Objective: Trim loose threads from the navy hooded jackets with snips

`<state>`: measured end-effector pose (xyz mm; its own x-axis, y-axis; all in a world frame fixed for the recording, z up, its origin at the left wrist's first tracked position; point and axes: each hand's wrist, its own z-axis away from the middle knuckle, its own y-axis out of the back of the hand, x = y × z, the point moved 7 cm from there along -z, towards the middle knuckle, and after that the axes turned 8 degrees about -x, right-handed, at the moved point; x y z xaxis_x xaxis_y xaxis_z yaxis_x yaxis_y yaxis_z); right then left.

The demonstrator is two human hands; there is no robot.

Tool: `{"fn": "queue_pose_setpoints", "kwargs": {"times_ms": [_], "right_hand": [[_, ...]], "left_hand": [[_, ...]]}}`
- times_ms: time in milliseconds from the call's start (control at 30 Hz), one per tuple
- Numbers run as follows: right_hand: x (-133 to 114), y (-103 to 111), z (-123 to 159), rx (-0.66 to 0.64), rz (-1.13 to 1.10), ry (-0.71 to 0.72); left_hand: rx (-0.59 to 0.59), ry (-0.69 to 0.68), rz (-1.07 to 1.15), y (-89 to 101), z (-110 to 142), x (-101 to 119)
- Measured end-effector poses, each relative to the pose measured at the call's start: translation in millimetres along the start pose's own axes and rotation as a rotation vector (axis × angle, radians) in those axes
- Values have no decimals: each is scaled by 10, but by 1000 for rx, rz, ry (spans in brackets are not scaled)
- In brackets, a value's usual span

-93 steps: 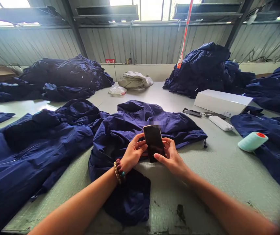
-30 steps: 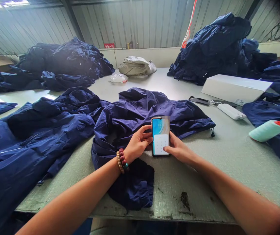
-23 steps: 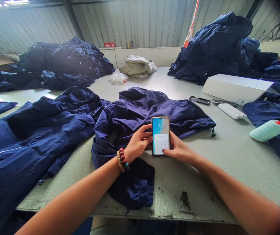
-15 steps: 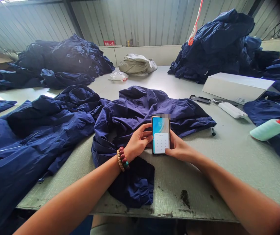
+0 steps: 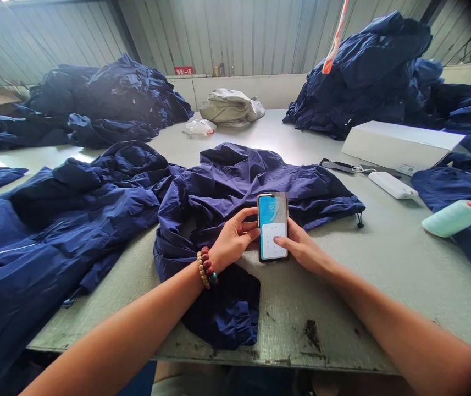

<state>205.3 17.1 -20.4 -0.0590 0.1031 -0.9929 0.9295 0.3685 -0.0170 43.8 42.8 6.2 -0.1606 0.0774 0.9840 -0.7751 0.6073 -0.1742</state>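
Note:
A smartphone [image 5: 273, 217] is held upright between my two hands above the table, its lit screen showing a white keypad panel. My left hand [image 5: 234, 237] grips the phone's left edge, the thumb against its side. On the other edge my right hand [image 5: 303, 246] is closed round the phone, with its thumb lying over the keypad. Fingers behind the phone are hidden. Under and behind my hands a navy jacket [image 5: 235, 179] lies crumpled, one sleeve [image 5: 229, 313] reaching toward the table's front edge.
Another navy garment [image 5: 107, 220] lies at left. Large heaps of navy clothing stand at back left [image 5: 115, 99] and back right [image 5: 363, 77]. To the right are a white box [image 5: 400, 144], a power bank [image 5: 392, 185] with a cable and a thread cone [image 5: 455, 218]. A red-white cord [image 5: 336, 41] hangs above.
My right thumb has moved up from the keypad's lower right corner to its middle. The phone sits slightly further right in view. Both hands keep their hold.

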Motion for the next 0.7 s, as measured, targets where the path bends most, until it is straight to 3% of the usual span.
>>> {"fn": "queue_pose_setpoints", "kwargs": {"times_ms": [167,533,700], "right_hand": [[40,-13,-3,-110,16,-6],[24,-24,12,-166,39,7],[47,-12,15,-129,18,-39]], "left_hand": [[36,21,-41,48,-3,-21],[63,11,-35,68,-16,-26],[51,23,-28,53,-10,-23]]}}
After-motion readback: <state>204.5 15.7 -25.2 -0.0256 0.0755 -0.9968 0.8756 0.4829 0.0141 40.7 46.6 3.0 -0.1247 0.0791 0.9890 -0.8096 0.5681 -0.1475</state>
